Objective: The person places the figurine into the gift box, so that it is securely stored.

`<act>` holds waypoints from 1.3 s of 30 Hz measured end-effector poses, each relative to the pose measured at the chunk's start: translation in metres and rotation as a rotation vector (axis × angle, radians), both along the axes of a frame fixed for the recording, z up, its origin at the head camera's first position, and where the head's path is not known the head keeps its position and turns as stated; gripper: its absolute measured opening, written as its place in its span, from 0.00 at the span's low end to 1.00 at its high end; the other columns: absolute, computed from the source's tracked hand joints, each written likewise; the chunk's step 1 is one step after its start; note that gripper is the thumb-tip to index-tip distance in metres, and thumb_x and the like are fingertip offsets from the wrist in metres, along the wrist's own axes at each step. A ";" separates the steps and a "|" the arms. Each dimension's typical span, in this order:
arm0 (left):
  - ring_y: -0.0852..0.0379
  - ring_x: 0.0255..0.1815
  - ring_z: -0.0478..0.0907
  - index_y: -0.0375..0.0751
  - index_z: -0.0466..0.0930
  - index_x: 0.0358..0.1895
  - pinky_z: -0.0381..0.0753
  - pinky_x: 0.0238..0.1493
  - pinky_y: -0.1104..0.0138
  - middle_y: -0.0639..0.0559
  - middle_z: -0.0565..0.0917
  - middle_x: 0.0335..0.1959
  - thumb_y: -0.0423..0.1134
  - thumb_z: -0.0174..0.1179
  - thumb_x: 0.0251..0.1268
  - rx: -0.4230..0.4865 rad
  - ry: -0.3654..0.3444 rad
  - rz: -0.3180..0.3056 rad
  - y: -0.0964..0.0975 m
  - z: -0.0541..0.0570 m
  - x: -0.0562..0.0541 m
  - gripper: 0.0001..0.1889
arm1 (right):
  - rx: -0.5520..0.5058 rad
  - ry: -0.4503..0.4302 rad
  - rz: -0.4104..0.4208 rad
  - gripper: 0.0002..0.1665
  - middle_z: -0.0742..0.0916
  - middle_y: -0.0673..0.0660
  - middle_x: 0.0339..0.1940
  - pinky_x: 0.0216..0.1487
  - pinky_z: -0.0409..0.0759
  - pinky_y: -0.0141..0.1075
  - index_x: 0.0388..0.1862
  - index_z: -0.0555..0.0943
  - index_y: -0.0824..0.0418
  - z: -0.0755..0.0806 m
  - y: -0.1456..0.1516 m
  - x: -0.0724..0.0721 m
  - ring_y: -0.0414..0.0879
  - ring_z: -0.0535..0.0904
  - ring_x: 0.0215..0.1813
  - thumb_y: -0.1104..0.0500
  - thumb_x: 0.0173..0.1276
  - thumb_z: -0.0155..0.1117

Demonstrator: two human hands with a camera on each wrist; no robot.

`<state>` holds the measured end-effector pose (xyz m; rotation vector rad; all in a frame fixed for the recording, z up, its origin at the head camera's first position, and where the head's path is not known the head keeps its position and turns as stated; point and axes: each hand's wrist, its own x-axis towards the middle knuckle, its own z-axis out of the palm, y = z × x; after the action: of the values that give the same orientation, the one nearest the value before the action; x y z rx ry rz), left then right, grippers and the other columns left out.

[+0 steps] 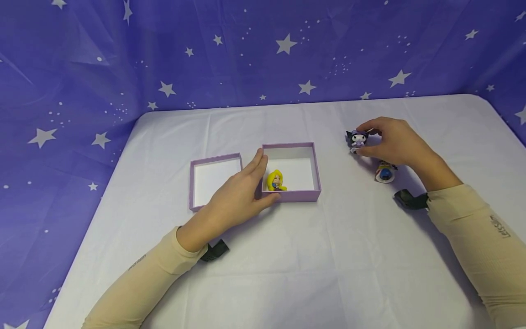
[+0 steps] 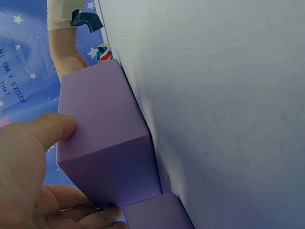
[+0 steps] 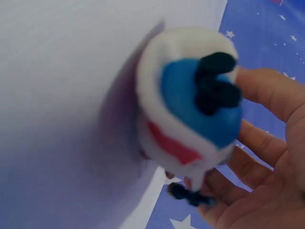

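Observation:
My left hand (image 1: 236, 196) grips the left end of an open purple box (image 1: 291, 196), thumb on the front wall and fingers along the left side. Its thumb (image 2: 59, 129) presses the wall in the left wrist view. Inside the box, near the front left corner, is a small yellow-haired figurine (image 1: 276, 181). Farther right, my right hand (image 1: 394, 139) pinches a black-eared, white-faced figurine (image 1: 357, 139) in purple between thumb and fingers. Under that hand lies another figurine (image 1: 385, 175), white with blue and red; it hides the pinched one in the right wrist view.
The shallow purple box lid (image 1: 213, 183) lies hollow side up at the box's left, partly behind my left hand. A white cloth covers the table (image 1: 312, 256). A purple star-printed curtain (image 1: 246, 59) hangs behind it. Dark straps (image 1: 411, 199) stick out at both wrists.

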<state>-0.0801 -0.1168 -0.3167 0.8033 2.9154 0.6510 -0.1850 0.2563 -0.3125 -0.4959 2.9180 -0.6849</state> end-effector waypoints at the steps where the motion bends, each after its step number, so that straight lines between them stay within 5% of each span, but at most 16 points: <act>1: 0.45 0.70 0.63 0.31 0.50 0.76 0.68 0.65 0.57 0.40 0.48 0.78 0.60 0.61 0.63 -0.002 0.001 0.000 0.000 0.000 0.000 0.49 | -0.001 0.006 0.005 0.34 0.80 0.65 0.58 0.55 0.70 0.59 0.61 0.78 0.61 0.001 -0.001 0.000 0.63 0.74 0.58 0.49 0.58 0.74; 39: 0.45 0.70 0.62 0.32 0.49 0.76 0.68 0.66 0.57 0.40 0.47 0.78 0.60 0.61 0.63 -0.010 -0.001 0.005 0.000 0.001 0.001 0.49 | -0.111 0.174 0.180 0.29 0.85 0.53 0.49 0.52 0.72 0.45 0.56 0.82 0.57 0.044 -0.066 0.035 0.48 0.76 0.51 0.54 0.54 0.77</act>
<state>-0.0788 -0.1166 -0.3160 0.7941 2.9185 0.6360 -0.1496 0.1907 -0.2686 -0.8604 2.9534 -0.8195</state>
